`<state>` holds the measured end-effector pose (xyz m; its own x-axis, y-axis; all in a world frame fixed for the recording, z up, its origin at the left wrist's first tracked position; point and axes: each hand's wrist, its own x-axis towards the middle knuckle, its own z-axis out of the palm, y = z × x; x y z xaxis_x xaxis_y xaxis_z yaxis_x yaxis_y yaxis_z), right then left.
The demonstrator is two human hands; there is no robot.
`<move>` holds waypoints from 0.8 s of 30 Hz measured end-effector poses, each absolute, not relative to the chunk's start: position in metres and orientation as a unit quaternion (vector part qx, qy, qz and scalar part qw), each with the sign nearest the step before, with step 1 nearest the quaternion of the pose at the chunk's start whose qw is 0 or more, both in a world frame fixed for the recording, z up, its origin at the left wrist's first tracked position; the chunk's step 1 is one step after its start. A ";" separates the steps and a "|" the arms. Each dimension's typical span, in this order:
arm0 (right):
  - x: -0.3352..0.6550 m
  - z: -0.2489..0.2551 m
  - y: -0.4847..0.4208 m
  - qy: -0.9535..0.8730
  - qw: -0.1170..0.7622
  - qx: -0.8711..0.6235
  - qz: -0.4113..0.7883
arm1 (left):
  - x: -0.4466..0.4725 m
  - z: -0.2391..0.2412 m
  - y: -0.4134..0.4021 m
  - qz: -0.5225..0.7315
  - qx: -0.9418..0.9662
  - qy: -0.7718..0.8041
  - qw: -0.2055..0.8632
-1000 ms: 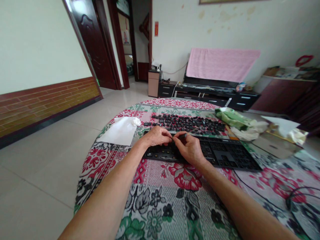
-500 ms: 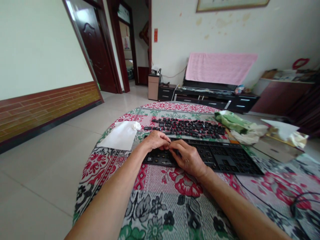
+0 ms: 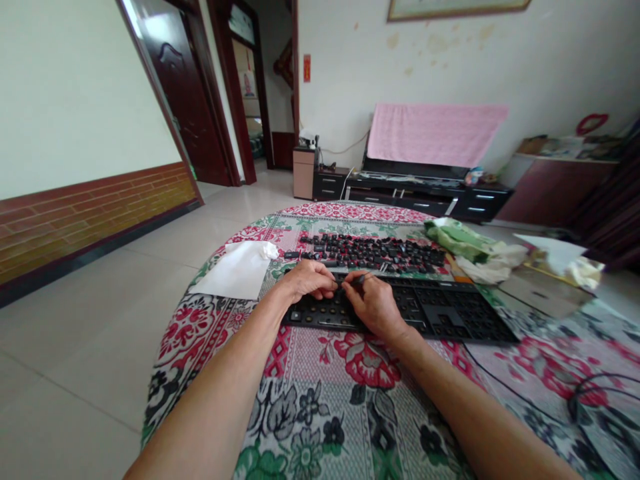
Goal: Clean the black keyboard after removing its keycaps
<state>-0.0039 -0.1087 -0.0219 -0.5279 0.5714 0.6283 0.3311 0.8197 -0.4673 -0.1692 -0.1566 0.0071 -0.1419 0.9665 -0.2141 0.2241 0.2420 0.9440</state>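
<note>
A black keyboard frame (image 3: 440,310) with its keycaps taken off lies on the floral tablecloth (image 3: 345,393). Both my hands rest on its left part. My left hand (image 3: 307,280) has its fingers curled down on the frame, pinched at the tips. My right hand (image 3: 373,303) is closed round a thin dark tool (image 3: 361,279) whose tip points left toward my left fingers. Behind the frame lies a spread of loose black keycaps (image 3: 375,252).
A white tissue (image 3: 235,270) lies at the table's left edge. Green and white cloths (image 3: 470,247) and papers (image 3: 555,257) sit at the right. A black cable (image 3: 575,393) trails over the cloth at right. Beyond the table are a low cabinet and a doorway.
The tool in my right hand dropped from a raised slant to low over the frame. Both hands stayed together on the keyboard's left part.
</note>
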 end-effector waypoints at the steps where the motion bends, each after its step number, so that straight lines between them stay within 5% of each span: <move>1: -0.004 -0.022 -0.108 -0.858 0.407 -0.272 0.154 | -0.170 0.007 -0.157 0.406 0.463 0.633 0.469; 6: -0.003 -0.023 -0.107 -0.847 0.400 -0.299 0.183 | -0.189 0.011 -0.156 0.491 0.418 0.612 0.458; 10: -0.004 -0.022 -0.108 -0.841 0.403 -0.304 0.194 | -0.217 0.008 -0.152 0.559 0.352 0.679 0.321; 14: -0.004 -0.022 -0.108 -0.840 0.406 -0.305 0.193 | -0.236 -0.006 -0.145 0.488 0.321 0.796 0.158; 24: -0.004 -0.022 -0.109 -0.840 0.405 -0.305 0.195 | -0.239 -0.012 -0.133 0.369 0.339 0.863 0.066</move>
<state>-0.0044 -0.1090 -0.0221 -0.4860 0.6699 0.5613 0.3541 0.7381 -0.5743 -0.2394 -0.1333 -0.0123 -0.7610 0.6345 0.1353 0.5365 0.4981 0.6812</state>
